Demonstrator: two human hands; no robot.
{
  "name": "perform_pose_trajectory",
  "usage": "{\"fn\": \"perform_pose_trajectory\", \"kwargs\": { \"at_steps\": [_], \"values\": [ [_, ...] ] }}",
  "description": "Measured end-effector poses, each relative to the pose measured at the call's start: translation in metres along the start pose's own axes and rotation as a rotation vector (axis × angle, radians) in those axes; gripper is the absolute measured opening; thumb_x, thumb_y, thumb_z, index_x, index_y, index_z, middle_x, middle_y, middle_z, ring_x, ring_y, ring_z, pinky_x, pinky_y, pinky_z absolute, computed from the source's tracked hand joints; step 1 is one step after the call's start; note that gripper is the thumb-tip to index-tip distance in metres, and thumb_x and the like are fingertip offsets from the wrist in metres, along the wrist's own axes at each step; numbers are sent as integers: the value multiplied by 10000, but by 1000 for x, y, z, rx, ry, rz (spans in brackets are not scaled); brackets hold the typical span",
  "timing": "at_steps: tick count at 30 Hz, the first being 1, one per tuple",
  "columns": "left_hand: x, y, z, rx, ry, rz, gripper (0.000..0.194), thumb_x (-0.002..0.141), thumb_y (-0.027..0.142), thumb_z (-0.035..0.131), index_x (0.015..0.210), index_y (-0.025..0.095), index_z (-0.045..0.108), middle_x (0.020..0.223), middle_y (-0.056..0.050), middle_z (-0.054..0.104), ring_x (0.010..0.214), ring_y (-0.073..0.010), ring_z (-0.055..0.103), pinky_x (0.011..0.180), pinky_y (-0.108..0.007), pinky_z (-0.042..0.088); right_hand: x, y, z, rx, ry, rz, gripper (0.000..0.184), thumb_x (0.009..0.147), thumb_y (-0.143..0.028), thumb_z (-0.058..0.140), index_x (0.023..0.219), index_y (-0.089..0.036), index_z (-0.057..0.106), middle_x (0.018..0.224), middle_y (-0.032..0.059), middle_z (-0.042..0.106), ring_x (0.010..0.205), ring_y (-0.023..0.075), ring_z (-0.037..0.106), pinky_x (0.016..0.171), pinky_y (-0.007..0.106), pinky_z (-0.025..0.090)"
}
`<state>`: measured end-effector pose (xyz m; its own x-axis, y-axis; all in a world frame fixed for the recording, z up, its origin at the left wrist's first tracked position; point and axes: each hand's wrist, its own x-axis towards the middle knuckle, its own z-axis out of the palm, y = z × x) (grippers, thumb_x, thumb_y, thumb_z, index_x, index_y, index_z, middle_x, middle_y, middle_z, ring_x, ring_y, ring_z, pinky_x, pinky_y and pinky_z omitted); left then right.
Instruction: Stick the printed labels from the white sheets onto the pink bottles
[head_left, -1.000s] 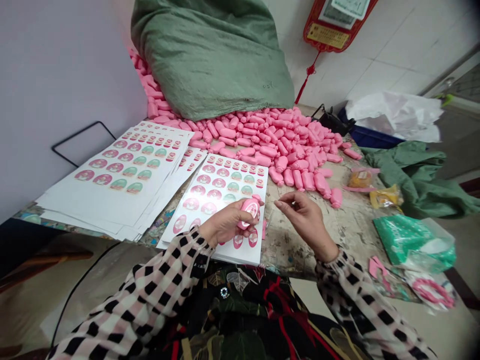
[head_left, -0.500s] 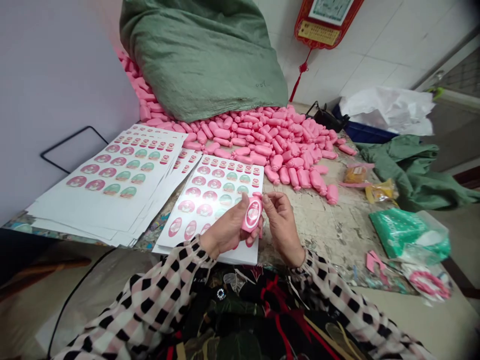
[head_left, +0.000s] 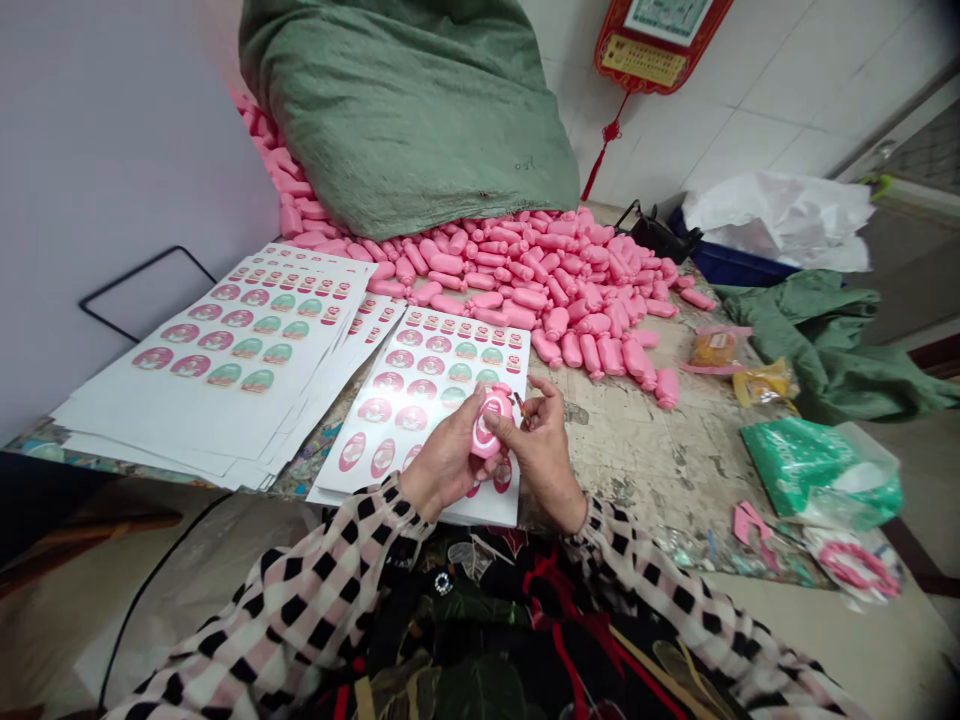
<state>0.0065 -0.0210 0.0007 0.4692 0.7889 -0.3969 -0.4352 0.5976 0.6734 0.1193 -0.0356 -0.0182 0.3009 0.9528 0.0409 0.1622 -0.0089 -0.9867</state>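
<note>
My left hand (head_left: 448, 458) is wrapped round a small pink plastic bottle (head_left: 482, 445), held over the sticker sheets with its capped end away from me. An oval pink-and-white sticker (head_left: 493, 412) lies on the bottle's front. The thumb of my right hand (head_left: 546, 445) presses on that sticker. Its other fingers are curled, with a thin dark object (head_left: 521, 404), too small to name, between them. Under my hands lies a stack of sticker sheets (head_left: 397, 400) with pink and green labels; my left hand and the bottle hide part of it.
More sticker sheets (head_left: 202, 400) lie to the left. Behind them, a heap of pink bottles (head_left: 525, 270) spreads from under a green sack (head_left: 420, 110). At right are a green plastic packet (head_left: 810, 465), wrapped snacks (head_left: 712, 350), a pink hair tie (head_left: 859, 568) and green cloth (head_left: 810, 330).
My right hand has moved left, and its thumb has come down onto the sticker on the bottle. The bottle has shifted slightly left in my left hand.
</note>
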Motion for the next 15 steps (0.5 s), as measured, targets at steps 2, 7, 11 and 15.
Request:
{"fn": "perform_pose_trajectory", "kwargs": {
  "at_steps": [2,7,11,15],
  "values": [
    [-6,3,-4,20,-42,-41,462,832,585,431,705,149,521,483,12,522,299,-65,401,283,-176,250,7,-1,0,14,14,-36,662,628,-421,741,1191,-262,431,855,-26,453,735,129,493,654,273,455],
    [-54,14,-38,51,-71,12,486,812,622,440,1026,197,537,612,5,566,382,-72,443,318,-164,284,27,5,-15,-77,-61,-116,465,716,-455,661,1096,-232,511,822,-18,518,680,128,490,626,272,441],
    [-114,22,-92,176,239,129,416,774,453,616,1110,260,465,667,17,597,457,-107,509,401,-203,401,63,8,-47,-509,-86,-282,276,772,-426,581,900,-184,620,827,30,609,739,175,546,677,309,424],
    [-170,9,-157,408,588,31,487,699,454,687,1070,206,494,617,25,576,450,-101,495,388,-188,371,99,11,-69,-1000,-108,-373,307,828,-340,471,1027,-179,641,967,95,633,850,234,576,687,336,415]
  ]
}}
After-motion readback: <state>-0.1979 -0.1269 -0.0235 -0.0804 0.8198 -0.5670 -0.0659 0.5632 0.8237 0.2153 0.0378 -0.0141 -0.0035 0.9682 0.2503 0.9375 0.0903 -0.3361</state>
